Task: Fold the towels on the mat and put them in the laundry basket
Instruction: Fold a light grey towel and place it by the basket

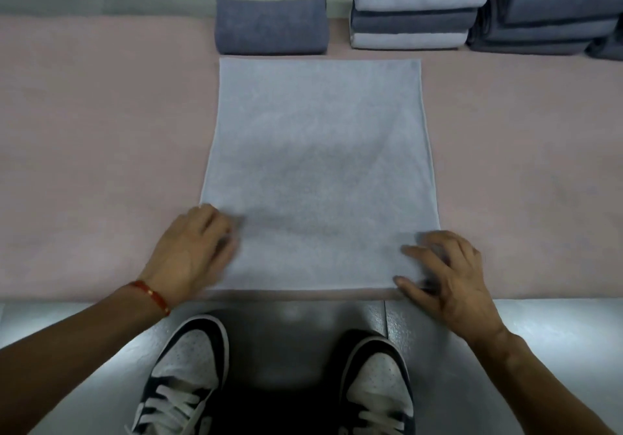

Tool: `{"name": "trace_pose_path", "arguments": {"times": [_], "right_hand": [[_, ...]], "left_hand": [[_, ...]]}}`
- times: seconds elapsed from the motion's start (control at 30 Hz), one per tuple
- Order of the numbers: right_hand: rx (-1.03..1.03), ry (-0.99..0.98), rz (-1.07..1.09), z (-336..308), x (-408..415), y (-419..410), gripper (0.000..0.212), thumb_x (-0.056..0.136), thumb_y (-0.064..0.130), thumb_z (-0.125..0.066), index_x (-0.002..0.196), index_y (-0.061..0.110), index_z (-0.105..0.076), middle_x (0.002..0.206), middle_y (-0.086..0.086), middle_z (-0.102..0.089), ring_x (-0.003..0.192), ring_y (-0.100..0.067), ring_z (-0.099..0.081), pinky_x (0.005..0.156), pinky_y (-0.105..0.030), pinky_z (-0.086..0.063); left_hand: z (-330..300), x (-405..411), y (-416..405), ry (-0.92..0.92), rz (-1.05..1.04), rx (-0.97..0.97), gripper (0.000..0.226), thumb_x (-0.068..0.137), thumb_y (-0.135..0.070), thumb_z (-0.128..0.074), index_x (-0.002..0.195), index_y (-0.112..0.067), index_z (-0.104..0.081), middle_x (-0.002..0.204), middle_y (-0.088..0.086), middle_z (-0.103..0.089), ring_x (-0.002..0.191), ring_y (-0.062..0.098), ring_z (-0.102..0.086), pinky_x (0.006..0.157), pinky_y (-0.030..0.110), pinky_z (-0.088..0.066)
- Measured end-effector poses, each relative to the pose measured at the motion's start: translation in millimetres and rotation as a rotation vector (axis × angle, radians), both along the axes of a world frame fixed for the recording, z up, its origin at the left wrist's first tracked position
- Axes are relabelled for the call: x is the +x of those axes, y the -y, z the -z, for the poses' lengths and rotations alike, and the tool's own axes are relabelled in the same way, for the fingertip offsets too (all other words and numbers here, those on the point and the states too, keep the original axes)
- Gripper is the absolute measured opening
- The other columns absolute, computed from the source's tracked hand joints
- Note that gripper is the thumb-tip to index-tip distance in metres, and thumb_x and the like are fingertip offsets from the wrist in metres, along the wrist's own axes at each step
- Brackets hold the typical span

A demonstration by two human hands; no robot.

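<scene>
You have 1 light blue towel (317, 171) spread flat on the pink mat (101, 151), its near edge along the mat's front edge. Your left hand (194, 252) rests on the near left corner, fingers loosely curled and blurred; whether it pinches the cloth, you cannot tell from here. Your right hand (445, 279) lies spread and relaxed on the near right corner, grasping nothing. This looks like the smoothing step before the first fold. Next you likely need to pinch both near corners and carry them to the far edge. A folded dark towel (271, 25) and 2 stacks (418, 6) sit beyond; no basket shows.
</scene>
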State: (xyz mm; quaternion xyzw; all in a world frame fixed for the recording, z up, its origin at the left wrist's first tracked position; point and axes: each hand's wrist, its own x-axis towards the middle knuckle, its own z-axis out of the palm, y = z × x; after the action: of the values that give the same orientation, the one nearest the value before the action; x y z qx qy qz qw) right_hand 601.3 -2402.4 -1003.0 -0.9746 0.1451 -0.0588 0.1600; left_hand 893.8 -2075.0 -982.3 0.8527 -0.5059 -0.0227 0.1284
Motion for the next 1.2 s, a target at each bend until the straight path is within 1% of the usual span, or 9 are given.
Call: {"name": "trace_pose_path", "arguments": {"times": [0.07,0.17,0.33,0.53,0.67,0.8,1.0,1.1,1.2], "right_hand": [[-0.023,-0.021,-0.096,0.7,-4.1,6.3,0.058,0.085,0.067,-0.061,0.122,0.023,-0.070,0.125,-0.001,-0.058,0.122,-0.027,-0.053,0.100,-0.047,-0.041],[-0.081,-0.039,-0.253,-1.9,-4.3,19.2,0.049,0.090,0.062,-0.056,0.118,0.025,-0.073,0.116,0.002,-0.063,0.114,-0.024,-0.059,0.101,-0.044,-0.039],[-0.175,-0.057,-0.425,-9.4,-3.9,36.9,0.035,0.093,0.031,-0.062,0.125,0.021,-0.070,0.119,0.000,-0.065,0.113,-0.024,-0.061,0.104,-0.043,-0.041],[-0.019,0.092,-0.219,-24.4,16.1,35.5,0.024,0.089,0.022,-0.055,0.101,0.012,-0.073,0.095,0.000,-0.068,0.086,-0.023,-0.064,0.083,-0.037,-0.048],[0.146,0.140,-0.069,-46.9,27.4,35.2,0.026,0.095,0.026,-0.046,0.107,0.013,-0.064,0.104,0.001,-0.068,0.095,-0.016,-0.057,0.088,-0.033,-0.046],[-0.011,-0.043,-0.305,-57.6,19.7,50.9,0.029,0.104,0.031,-0.039,0.121,0.016,-0.058,0.100,-0.006,-0.070,0.091,-0.024,-0.063,0.085,-0.033,-0.052],[0.105,-0.344,-0.333,-61.7,-5.5,58.7,0.050,0.105,0.060,-0.020,0.136,0.036,-0.052,0.126,0.008,-0.068,0.108,-0.011,-0.067,0.094,-0.027,-0.055],[0.297,-0.400,-0.239,-61.9,-8.9,58.4,0.047,0.099,0.067,-0.027,0.126,0.043,-0.057,0.113,0.018,-0.071,0.098,-0.004,-0.068,0.086,-0.030,-0.055],[0.529,-0.322,-0.003,-64.4,-0.8,60.5,0.029,0.093,0.063,-0.057,0.106,0.041,-0.071,0.100,0.014,-0.075,0.089,-0.007,-0.071,0.082,-0.027,-0.055]], "left_hand": [[4.5,-18.2,-8.6,0.019,0.248,0.148,0.039,0.097,-0.046,-0.050,0.116,-0.015,-0.064,0.113,0.007,-0.057,0.099,0.028,-0.056,0.081,0.040,-0.045],[11.3,-25.5,-15.6,-0.004,0.273,0.265,0.050,0.095,-0.059,-0.047,0.123,-0.019,-0.061,0.120,0.004,-0.054,0.107,0.024,-0.053,0.088,0.035,-0.040],[7.4,-26.0,-14.5,0.074,0.319,0.255,0.045,0.098,-0.046,-0.043,0.124,-0.015,-0.062,0.122,0.009,-0.057,0.107,0.029,-0.056,0.089,0.040,-0.045],[1.1,-33.3,-11.2,0.065,0.226,0.295,0.054,0.085,-0.043,-0.051,0.125,-0.009,-0.061,0.123,0.012,-0.058,0.109,0.031,-0.056,0.089,0.041,-0.045],[-1.7,-25.2,-13.9,0.027,0.187,0.266,0.047,0.083,-0.033,-0.045,0.124,-0.013,-0.059,0.122,0.008,-0.058,0.104,0.029,-0.058,0.080,0.038,-0.047],[-14.6,0.9,-24.6,-0.031,0.264,0.152,0.039,0.097,-0.030,-0.040,0.120,-0.008,-0.064,0.121,0.010,-0.065,0.108,0.031,-0.064,0.093,0.036,-0.043],[-33.8,18.5,-43.8,-0.126,0.422,0.251,0.057,0.096,-0.010,-0.054,0.149,-0.026,-0.041,0.139,0.004,-0.061,0.115,0.020,-0.067,0.092,0.034,-0.058],[-37.4,24.0,-52.1,-0.186,0.436,0.282,0.071,0.085,0.003,-0.067,0.144,-0.032,-0.048,0.130,-0.005,-0.066,0.103,0.012,-0.070,0.088,0.020,-0.054],[-51.0,33.4,-47.9,-0.529,0.157,0.254,0.046,0.095,-0.006,-0.062,0.118,-0.046,-0.060,0.097,-0.015,-0.073,0.076,0.006,-0.068,0.073,0.018,-0.054]]}}
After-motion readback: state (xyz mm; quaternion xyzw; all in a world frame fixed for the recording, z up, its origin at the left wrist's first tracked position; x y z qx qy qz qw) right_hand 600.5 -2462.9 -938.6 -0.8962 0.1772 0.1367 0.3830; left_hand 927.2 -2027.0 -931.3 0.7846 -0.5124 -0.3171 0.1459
